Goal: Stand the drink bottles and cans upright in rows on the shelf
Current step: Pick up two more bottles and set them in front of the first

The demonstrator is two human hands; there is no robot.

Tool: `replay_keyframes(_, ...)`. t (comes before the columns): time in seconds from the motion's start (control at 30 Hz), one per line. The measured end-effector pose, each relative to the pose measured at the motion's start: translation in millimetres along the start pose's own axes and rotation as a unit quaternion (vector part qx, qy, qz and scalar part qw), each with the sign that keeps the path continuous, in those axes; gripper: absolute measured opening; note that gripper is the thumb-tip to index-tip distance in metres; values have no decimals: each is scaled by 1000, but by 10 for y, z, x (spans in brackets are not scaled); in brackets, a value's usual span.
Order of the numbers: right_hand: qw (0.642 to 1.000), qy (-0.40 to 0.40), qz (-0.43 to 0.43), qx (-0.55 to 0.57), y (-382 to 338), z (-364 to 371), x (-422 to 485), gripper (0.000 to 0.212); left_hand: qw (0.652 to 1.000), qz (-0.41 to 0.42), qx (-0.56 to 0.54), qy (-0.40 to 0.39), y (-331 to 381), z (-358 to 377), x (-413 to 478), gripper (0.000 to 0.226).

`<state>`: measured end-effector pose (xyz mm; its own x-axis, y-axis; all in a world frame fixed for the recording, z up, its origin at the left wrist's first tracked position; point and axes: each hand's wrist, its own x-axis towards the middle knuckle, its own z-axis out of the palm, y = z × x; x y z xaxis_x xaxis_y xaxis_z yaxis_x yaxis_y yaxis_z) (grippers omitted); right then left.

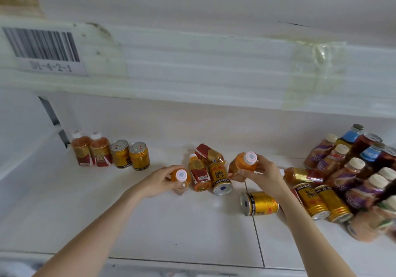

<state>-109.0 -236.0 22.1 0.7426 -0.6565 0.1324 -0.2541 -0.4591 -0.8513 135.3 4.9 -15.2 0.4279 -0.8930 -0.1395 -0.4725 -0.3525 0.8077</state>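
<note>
Near the middle of the shelf [192, 229], the left hand [159, 180] curls its fingers round an orange tea bottle [181, 176] just under the white cap, which faces the camera. Just to the right, the right hand [264, 174] grips a second tea bottle [242, 164], with the thumb below the cap and the fingers behind the neck. Between the two hands a fallen can [220, 179] and a fallen bottle [198, 174] lie touching. Toward the back left corner, two upright bottles [91, 151] and two upright gold cans [130, 155] stand in a row.
</note>
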Motion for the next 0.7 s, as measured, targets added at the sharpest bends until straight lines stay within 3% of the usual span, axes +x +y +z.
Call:
replay_keyframes(0.1,999,-41,22,16,-163,91,-207,49,998,-37,-21,-53,41,53,-72,54)
replay_keyframes(0.23,995,-92,43,-6,-182,306,-477,41,989,-80,-43,-118,172,148,-245,37)
replay_keyframes(0.3,992,-112,50,-16,-137,406,-579,43,987,-82,-59,-129,195,248,-304,47)
replay_keyframes(0.4,990,-123,63,-29,-91,511,-684,42,993,-72,-56,-75,186,483,-362,68)
replay_keyframes(0.5,989,-121,78,-28,-53,567,-751,42,997,-50,-64,2,154,659,-406,74)
replay_keyframes(0.7,990,-102,95,22,1,658,-863,54,992,-67,-87,62,100,763,-480,76)
